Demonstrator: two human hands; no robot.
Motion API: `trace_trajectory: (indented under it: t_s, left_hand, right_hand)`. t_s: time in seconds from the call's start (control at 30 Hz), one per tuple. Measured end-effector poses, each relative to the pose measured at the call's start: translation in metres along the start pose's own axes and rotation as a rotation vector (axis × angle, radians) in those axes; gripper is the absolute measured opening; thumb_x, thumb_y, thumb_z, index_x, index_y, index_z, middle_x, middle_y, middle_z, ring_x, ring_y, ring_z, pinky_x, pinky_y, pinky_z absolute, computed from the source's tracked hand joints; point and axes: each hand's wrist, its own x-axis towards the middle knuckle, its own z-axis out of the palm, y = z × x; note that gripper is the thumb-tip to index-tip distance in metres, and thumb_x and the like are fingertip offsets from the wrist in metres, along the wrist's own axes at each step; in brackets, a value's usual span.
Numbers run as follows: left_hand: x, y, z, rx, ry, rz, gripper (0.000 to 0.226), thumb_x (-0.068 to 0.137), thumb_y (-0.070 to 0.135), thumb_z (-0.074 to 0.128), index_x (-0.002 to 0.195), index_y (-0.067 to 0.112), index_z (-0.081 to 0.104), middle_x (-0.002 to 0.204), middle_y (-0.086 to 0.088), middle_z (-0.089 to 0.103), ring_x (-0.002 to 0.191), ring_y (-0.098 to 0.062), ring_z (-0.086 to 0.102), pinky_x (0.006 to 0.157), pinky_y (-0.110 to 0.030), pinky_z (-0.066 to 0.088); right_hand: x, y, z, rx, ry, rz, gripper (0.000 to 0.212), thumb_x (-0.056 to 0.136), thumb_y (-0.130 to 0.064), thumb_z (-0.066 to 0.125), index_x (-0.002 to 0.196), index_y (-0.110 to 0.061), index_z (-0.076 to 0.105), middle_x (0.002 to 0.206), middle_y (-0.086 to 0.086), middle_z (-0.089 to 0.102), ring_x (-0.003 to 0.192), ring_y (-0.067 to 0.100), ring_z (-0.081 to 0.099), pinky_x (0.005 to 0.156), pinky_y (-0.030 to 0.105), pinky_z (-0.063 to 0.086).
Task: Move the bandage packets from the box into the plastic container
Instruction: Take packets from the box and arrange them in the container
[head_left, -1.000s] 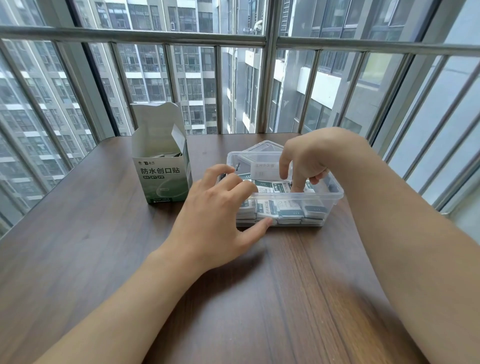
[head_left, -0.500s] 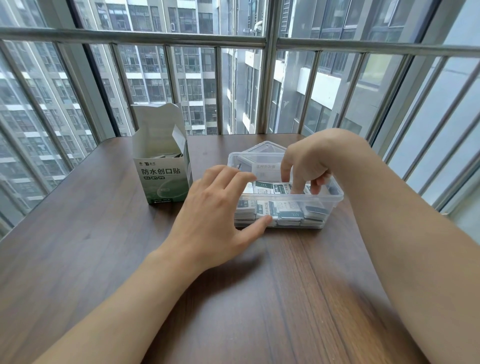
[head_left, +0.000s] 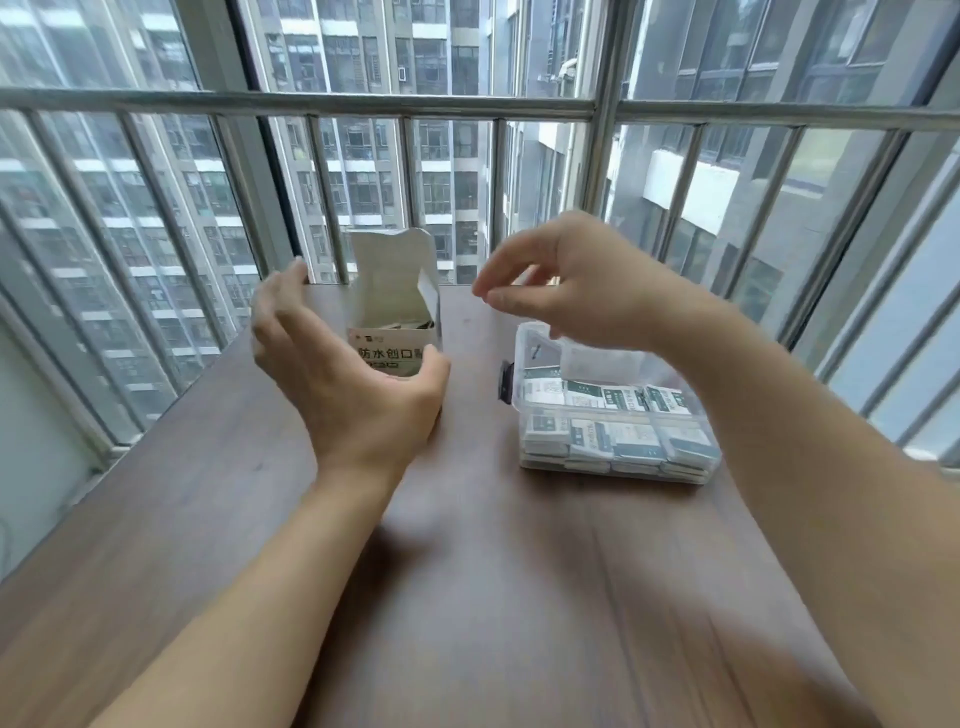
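A white and green cardboard box (head_left: 393, 312) stands upright on the wooden table (head_left: 467, 571) with its top flaps open; a few packets show inside it. My left hand (head_left: 343, 374) is cupped open around the box's front and left side, empty. It is unclear whether it touches the box. My right hand (head_left: 571, 280) hovers above the gap between box and clear plastic container (head_left: 618, 457), fingers loosely curled and empty. Several white and green bandage packets (head_left: 608, 410) lie stacked in the container.
The container's clear lid (head_left: 535, 338) rests behind its far left corner. A metal railing (head_left: 311, 104) and window bars run just past the table's far edge and along both sides.
My left hand left the container's front and moved left to the box. My right hand lifted out of the container and shifted left. The camera view turned left.
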Motion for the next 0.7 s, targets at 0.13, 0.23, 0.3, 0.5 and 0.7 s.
trace_trajectory:
  t_s: [0.13, 0.23, 0.3, 0.5, 0.7]
  left_hand:
    - [-0.001, -0.021, 0.009, -0.058, -0.251, -0.394, 0.137, 0.053, 0.045, 0.096, 0.156, 0.015, 0.012, 0.154, -0.010, 0.037, 0.143, -0.025, 0.035, 0.117, -0.032, 0.030]
    - [-0.003, -0.027, 0.017, -0.079, -0.282, -0.403, 0.089, 0.058, 0.037, 0.094, 0.133, 0.021, 0.048, 0.118, 0.001, 0.067, 0.110, -0.020, 0.064, 0.084, -0.021, 0.046]
    - [-0.004, -0.023, 0.018, -0.055, -0.275, -0.330, 0.069, 0.059, 0.032, 0.090, 0.118, 0.024, 0.055, 0.100, 0.006, 0.068, 0.092, -0.018, 0.066, 0.072, -0.023, 0.046]
    - [-0.005, -0.012, 0.011, -0.102, -0.241, -0.049, 0.073, 0.059, 0.017, 0.079, 0.126, 0.023, 0.051, 0.112, 0.004, 0.060, 0.103, -0.025, 0.059, 0.084, -0.039, 0.053]
    - [-0.003, -0.006, 0.007, -0.054, -0.202, 0.122, 0.079, 0.060, 0.007, 0.079, 0.133, 0.017, 0.052, 0.126, 0.001, 0.058, 0.119, -0.026, 0.051, 0.088, -0.001, 0.029]
  right_hand:
    - [0.003, -0.013, 0.034, 0.015, 0.062, -0.096, 0.023, 0.098, -0.015, 0.063, 0.116, -0.023, 0.075, 0.088, -0.029, 0.062, 0.080, -0.002, 0.062, 0.066, 0.001, 0.040]
    - [0.004, -0.016, 0.045, -0.021, 0.052, -0.102, 0.027, 0.100, -0.012, 0.059, 0.121, -0.020, 0.073, 0.073, -0.035, 0.049, 0.067, -0.015, 0.056, 0.065, -0.002, 0.036]
    - [0.005, -0.018, 0.049, -0.047, 0.072, -0.130, 0.027, 0.099, -0.012, 0.061, 0.122, -0.019, 0.073, 0.087, -0.031, 0.060, 0.069, -0.025, 0.051, 0.068, -0.004, 0.034]
    - [0.004, -0.016, 0.044, -0.318, 0.328, -0.162, 0.022, 0.087, -0.028, 0.078, 0.109, -0.023, 0.078, 0.112, -0.009, 0.074, 0.097, 0.012, 0.055, 0.086, 0.035, 0.053]
    - [-0.002, -0.032, 0.040, -0.460, 0.261, -0.085, 0.026, 0.088, -0.029, 0.071, 0.114, -0.030, 0.075, 0.104, -0.001, 0.072, 0.103, 0.023, 0.063, 0.084, 0.039, 0.053]
